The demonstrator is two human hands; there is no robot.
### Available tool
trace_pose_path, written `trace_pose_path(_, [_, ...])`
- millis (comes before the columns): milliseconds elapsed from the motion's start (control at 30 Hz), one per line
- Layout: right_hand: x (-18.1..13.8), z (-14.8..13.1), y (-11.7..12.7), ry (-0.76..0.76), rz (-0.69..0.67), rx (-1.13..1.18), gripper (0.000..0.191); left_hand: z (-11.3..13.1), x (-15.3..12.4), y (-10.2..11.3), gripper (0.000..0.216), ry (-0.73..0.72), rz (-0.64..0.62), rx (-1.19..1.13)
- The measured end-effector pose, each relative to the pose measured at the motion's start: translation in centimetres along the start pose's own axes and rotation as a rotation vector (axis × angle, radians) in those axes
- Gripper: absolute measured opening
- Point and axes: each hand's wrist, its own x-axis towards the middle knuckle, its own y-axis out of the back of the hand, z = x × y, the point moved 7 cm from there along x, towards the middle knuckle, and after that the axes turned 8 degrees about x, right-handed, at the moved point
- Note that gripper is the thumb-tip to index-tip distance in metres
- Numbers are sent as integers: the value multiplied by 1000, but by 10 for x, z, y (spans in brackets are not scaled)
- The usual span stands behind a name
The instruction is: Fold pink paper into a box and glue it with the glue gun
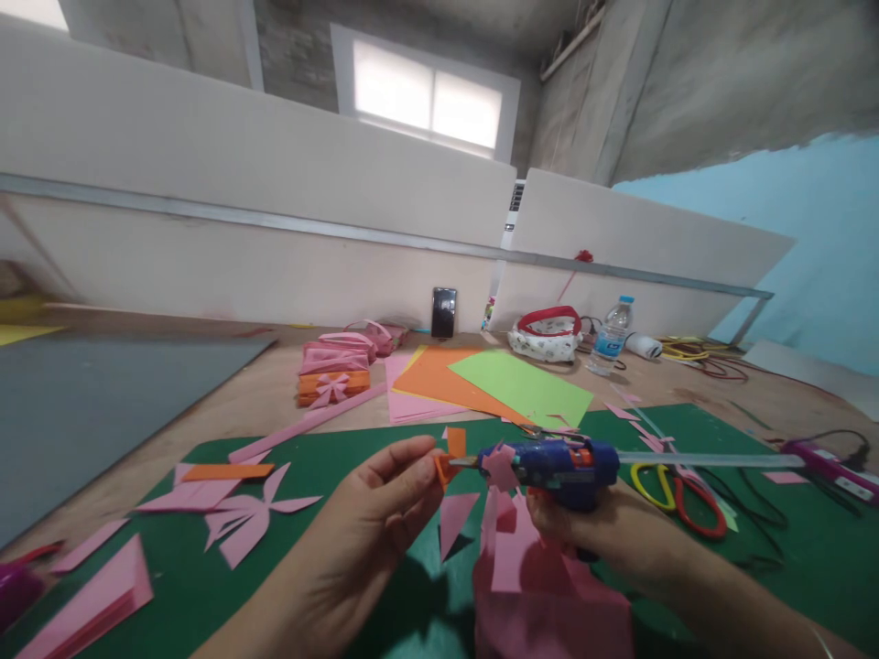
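My left hand [391, 503] pinches a small folded orange paper piece [455, 443] over the green cutting mat [371, 604]. Wrapped round the handle of a blue hot glue gun [549, 464] is my right hand [583, 531]. The gun points left, its nozzle tip at the orange paper; whether they touch I cannot tell. A clear glue stick [700, 460] sticks out of its back. Below the gun stands a pink paper bag [549, 613], partly hidden by my right hand. Pink bow-shaped paper cutouts [251, 513] and an orange strip [228, 471] lie left of my left hand.
Scissors [699, 506] with red and yellow handles and a purple power strip [834, 471] lie to the right. Farther back are coloured sheets [528, 384], finished-looking paper bags [334, 371], a phone [443, 312], a pouch [548, 340] and a water bottle [611, 339].
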Motion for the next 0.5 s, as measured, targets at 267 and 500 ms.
trace_pose_path(267, [0,-8,-3,65,-7,45,28,1,0,-1,22,-7,8,-6])
trace_pose_path(500, [-1,-16,-8,142,-43,83,34,-1,0,-2,22,-24,-7,-4])
